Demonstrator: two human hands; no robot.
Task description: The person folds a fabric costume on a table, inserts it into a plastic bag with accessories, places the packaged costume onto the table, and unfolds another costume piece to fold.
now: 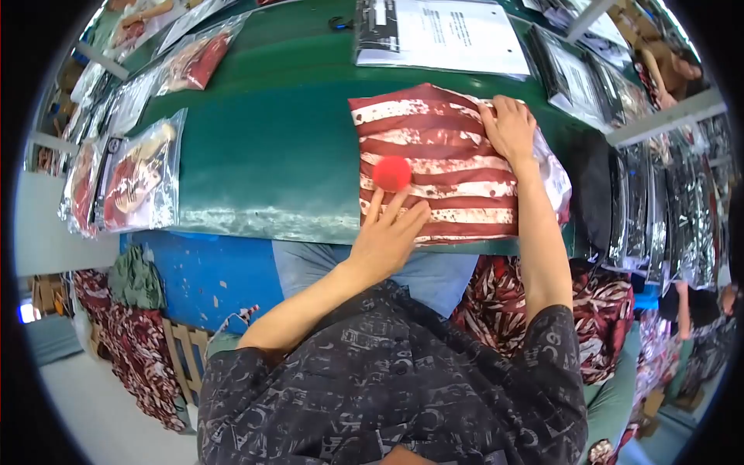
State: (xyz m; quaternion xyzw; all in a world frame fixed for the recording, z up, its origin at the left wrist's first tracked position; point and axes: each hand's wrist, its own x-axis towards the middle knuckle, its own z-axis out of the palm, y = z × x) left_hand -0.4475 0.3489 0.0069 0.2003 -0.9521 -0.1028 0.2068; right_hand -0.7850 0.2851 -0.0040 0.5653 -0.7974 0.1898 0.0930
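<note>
Red and white striped cloth [434, 143] with dark red blotches lies folded flat at the table's front edge. On its left half sits a bright red round piece [392, 173], like a foam ball. My left hand [387, 236] rests on the lower left of the cloth, fingers spread, fingertips at or just below the red piece. Over the upper right edge of the cloth lies my right hand [511, 130], fingers stretched out and flat. A whitish, shiny bundle [552, 178] shows beneath my right forearm, partly hidden.
Clear bags with costume pieces [143, 174] lie at the left. Printed sheets in plastic [446, 35] are at the back. Black packets [639, 205] stand in a row at the right. Striped cloth piles [496, 298] sit beside my lap. Other people work at far left and right.
</note>
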